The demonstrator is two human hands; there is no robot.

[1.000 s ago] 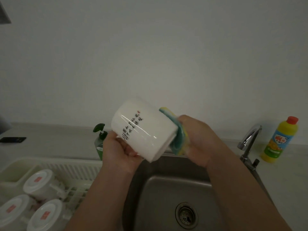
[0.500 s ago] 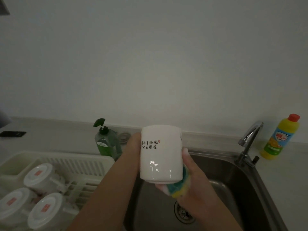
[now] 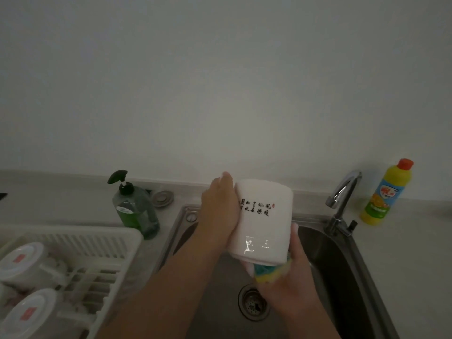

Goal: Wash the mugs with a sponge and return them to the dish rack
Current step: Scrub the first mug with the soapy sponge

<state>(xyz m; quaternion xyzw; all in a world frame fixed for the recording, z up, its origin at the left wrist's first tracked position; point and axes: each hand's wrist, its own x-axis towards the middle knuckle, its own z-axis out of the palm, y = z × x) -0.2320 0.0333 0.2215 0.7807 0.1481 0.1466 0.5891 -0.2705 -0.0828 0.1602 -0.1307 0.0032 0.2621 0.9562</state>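
Observation:
A white mug (image 3: 263,223) with black lettering hangs over the steel sink (image 3: 342,270), roughly upright. My left hand (image 3: 219,211) grips its left side. Below it, my right hand (image 3: 291,282) presses a yellow and green sponge (image 3: 265,274) against the mug's bottom edge. The white dish rack (image 3: 80,243) stands at the lower left, with upturned white mugs (image 3: 24,263) in it showing red stickers on their bases.
A green soap pump bottle (image 3: 135,209) stands between rack and sink. The chrome faucet (image 3: 342,199) rises at the sink's back right, beside a yellow detergent bottle (image 3: 386,194) with a red cap. The drain (image 3: 253,305) lies under my hands.
The mug went from lying tilted, with the sponge at its end, to upright with the sponge under it. Both hands and the mug moved right over the sink.

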